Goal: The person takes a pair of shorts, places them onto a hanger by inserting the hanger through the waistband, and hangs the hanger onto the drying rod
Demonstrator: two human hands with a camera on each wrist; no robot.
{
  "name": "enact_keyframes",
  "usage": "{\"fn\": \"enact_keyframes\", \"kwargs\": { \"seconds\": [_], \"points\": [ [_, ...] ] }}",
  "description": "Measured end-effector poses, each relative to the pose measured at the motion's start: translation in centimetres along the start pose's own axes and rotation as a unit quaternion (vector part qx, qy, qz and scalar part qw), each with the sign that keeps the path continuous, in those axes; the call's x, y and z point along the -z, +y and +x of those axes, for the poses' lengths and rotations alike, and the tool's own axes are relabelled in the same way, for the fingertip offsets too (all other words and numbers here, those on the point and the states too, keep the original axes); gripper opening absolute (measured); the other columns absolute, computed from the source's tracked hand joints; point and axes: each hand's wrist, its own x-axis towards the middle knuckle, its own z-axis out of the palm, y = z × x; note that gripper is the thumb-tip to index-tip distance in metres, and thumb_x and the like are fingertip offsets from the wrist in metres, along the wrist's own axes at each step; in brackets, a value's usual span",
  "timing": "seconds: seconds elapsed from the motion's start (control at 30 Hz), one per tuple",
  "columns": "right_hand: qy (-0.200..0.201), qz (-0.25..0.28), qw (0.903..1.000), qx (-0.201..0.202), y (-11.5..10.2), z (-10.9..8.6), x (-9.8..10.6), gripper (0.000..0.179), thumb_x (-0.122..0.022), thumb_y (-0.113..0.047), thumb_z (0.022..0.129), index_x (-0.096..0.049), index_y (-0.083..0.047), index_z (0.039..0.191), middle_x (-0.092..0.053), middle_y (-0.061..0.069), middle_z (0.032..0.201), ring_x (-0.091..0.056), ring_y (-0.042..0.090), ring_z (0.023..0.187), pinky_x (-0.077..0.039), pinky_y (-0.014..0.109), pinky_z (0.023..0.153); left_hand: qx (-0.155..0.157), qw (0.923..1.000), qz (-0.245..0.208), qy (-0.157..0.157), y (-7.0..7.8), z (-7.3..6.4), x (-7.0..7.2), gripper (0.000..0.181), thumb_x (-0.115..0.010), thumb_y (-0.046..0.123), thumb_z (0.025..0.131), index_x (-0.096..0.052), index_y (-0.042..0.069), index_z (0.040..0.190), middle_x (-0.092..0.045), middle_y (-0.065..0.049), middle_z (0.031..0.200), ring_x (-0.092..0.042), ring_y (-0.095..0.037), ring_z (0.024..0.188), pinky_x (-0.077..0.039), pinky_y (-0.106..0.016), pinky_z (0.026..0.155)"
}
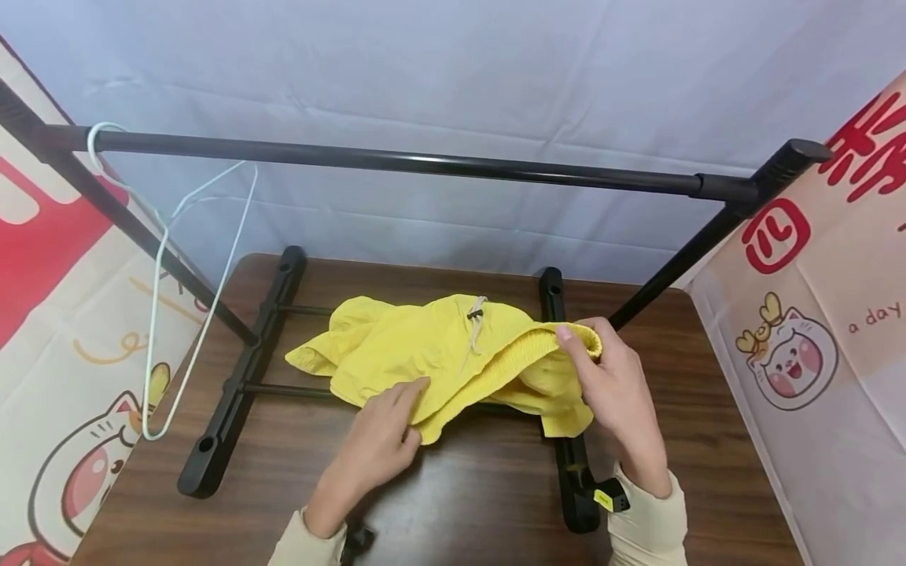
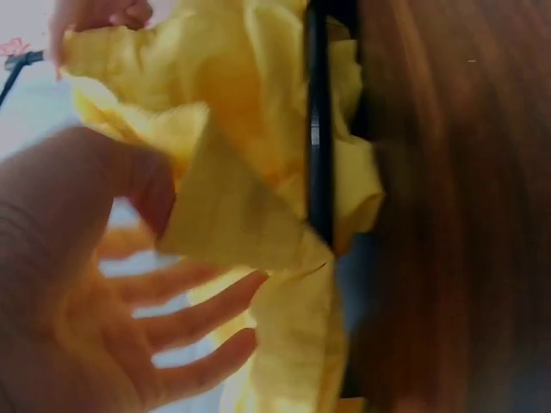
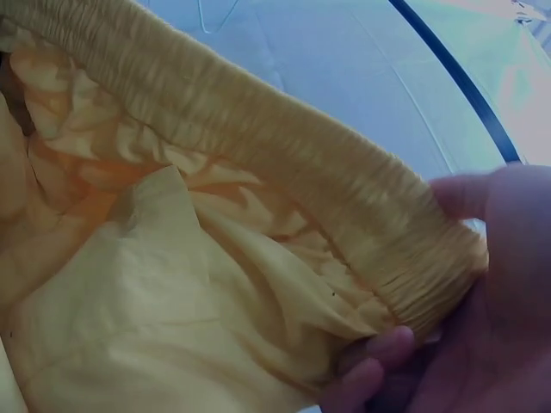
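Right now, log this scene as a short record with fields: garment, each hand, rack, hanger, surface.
garment: yellow shorts with ribbed elastic waistband and pale drawstring, lying crumpled over the rack's base
left hand: thumb pinches a fold of the fabric, fingers spread
right hand: grips the waistband's end, lifting it
rack: black clothes rack, top rail above the shorts
hanger: white wire hanger hooked on the rail's left end, bare
surface: dark wooden table

White hanger (image 1: 185, 259) on black rack (image 1: 396, 161)
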Motion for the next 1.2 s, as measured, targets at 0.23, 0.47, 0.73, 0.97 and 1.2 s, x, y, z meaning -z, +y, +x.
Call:
{"fn": "enact_keyframes", "kwargs": {
  "seconds": [0.23, 0.47, 0.73, 0.97, 1.2],
  "points": [
    [0.021, 0.008, 0.9992, 0.032, 0.3, -0.3, 0.3, 0.024, -0.056, -0.019, 0.105, -0.059, -0.009, 0.126, -0.063, 0.016, 0.096, -0.057, 0.018, 0.062, -0.049, 0.028, 0.057, 0.106, 0.9937, 0.016, 0.034, -1.6, 1.0, 1.6, 0.047, -0.068, -0.007, 0.079, -0.078, 0.018, 0.118, -0.081, -0.004, 0.104, -0.063, -0.016, 0.072, -0.046, -0.029, 0.053],
    [0.102, 0.06, 0.9925, 0.031, -0.4, -0.1, 1.7, 0.015, -0.058, -0.007, 0.102, -0.063, -0.006, 0.115, -0.067, 0.001, 0.094, -0.054, 0.01, 0.064, -0.047, 0.022, 0.056, 0.07, 0.9457, 0.064, 0.311, -3.8, 3.7, 9.0, 0.027, -0.061, -0.004, 0.079, -0.083, 0.01, 0.087, -0.08, -0.012, 0.081, -0.067, -0.032, 0.062, -0.045, -0.041, 0.047],
    [0.255, 0.323, 0.8799, 0.237, -5.2, 1.0, 3.7, 0.024, -0.053, 0.017, 0.094, -0.062, -0.003, 0.105, -0.073, 0.007, 0.106, -0.07, 0.02, 0.096, -0.06, 0.018, 0.083, -0.003, 0.8349, 0.019, 0.55, -0.3, 9.9, 17.2, 0.025, -0.053, -0.017, 0.081, -0.075, -0.004, 0.08, -0.078, -0.021, 0.088, -0.073, -0.041, 0.08, -0.056, -0.038, 0.069],
    [0.389, 0.349, 0.772, 0.362, -9.6, 2.1, 2.6, 0.006, -0.046, 0.015, 0.084, -0.046, 0.009, 0.084, -0.067, 0.016, 0.103, -0.065, 0.028, 0.105, -0.056, 0.028, 0.096, -0.076, 0.6837, 0.019, 0.726, 3.9, 13.1, 20.3, 0.022, -0.05, -0.025, 0.085, -0.053, -0.005, 0.076, -0.067, -0.025, 0.086, -0.075, -0.039, 0.095, -0.063, -0.048, 0.093],
    [0.174, 0.262, 0.8952, 0.315, -4.9, 2.4, 1.6, 0.019, -0.055, 0.017, 0.087, -0.056, 0.018, 0.107, -0.068, -0.001, 0.105, -0.066, 0.014, 0.094, -0.053, 0.021, 0.084, -0.049, 0.8414, 0.063, 0.534, -1.4, 9.5, 16.5, 0.02, -0.049, -0.014, 0.081, -0.067, -0.005, 0.08, -0.076, -0.021, 0.082, -0.07, -0.039, 0.07, -0.059, -0.047, 0.063]
  ]
}}
